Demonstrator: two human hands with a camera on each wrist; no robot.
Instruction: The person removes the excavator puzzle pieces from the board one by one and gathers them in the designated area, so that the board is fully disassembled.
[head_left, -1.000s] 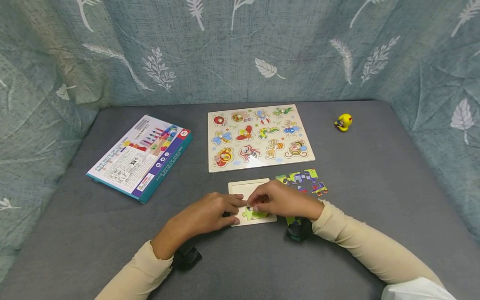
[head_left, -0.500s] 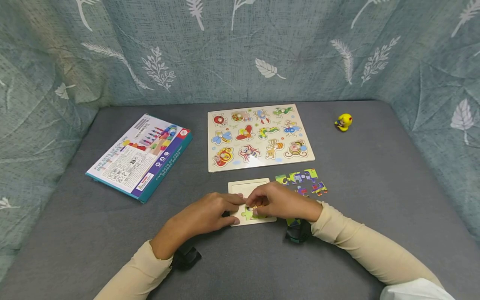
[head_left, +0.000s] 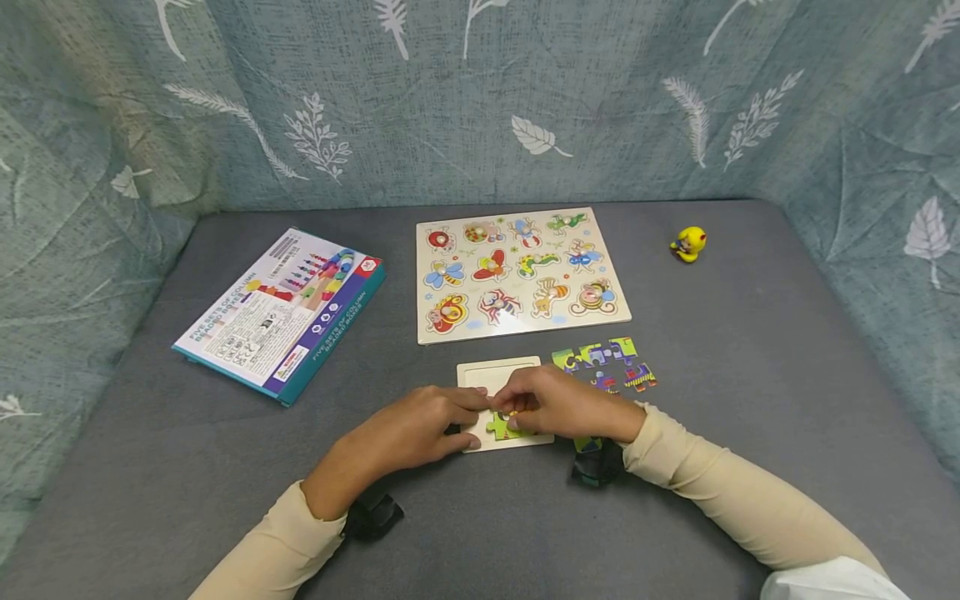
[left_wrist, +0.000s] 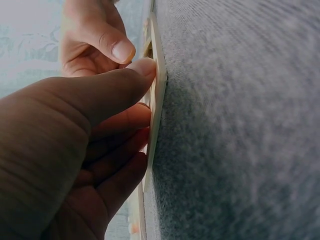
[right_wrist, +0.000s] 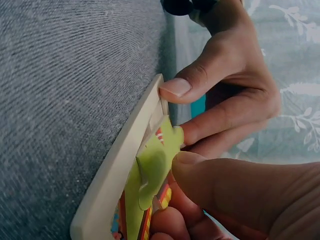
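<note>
A small wooden puzzle tray (head_left: 498, 362) lies on the grey table between the two hands. The left hand (head_left: 427, 425) rests on its left side, fingertips on the tray and thumb pressing the near left rim, as the left wrist view also shows. The right hand (head_left: 558, 402) is over the tray, pinching a light green jigsaw piece (right_wrist: 159, 160) between thumb and fingers. That piece stands tilted above the tray floor in the right wrist view. Beneath it lies another green piece (right_wrist: 132, 200) with a striped edge, partly hidden by the fingers.
Several loose jigsaw pieces (head_left: 596, 357) lie right of the tray, some under the right wrist. Behind it is a wooden insect peg puzzle (head_left: 517, 333). A beaded-toy box (head_left: 277, 317) sits at left, a yellow toy figure (head_left: 688, 243) at back right. A curtain (head_left: 480, 108) backs the table.
The green piece has shifted and turned slightly under the right fingers, which have moved only a little. The left hand has stayed in place on the tray.
</note>
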